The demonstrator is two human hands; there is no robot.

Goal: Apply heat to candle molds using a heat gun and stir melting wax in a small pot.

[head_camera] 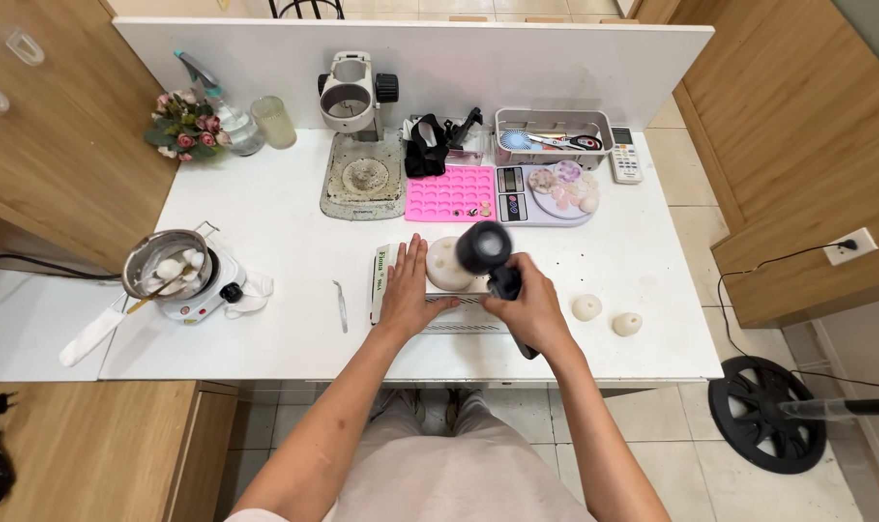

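1. Here, your white table (285, 222) carries everything, with a white divider (556, 58) standing along its far edge.
2. Near the front edge lies a flat white slab (459, 324), and both your hands work over it.
3. Your right hand (531, 307) is wrapped tight around the handle of a black heat gun (488, 253), whose round head sits blurred just above the mould.
4. Your left hand (408, 288) lies flat, fingers spread, palm down on the slab, with the fingertips beside the mould; it grips nothing.
5. The round white mould (446, 266) sits on the slab's far part, between your hands and partly under the gun's head.
6. At the left stands a small stove (200, 290) bearing a metal pot (161, 259).
7. A pink tray (451, 193) lies behind the mould, with a scale (546, 193) to its right.
8. Two small white pieces (586, 307) rest to the right of your right hand.
9. Tweezers (340, 304) lie left of your left hand.
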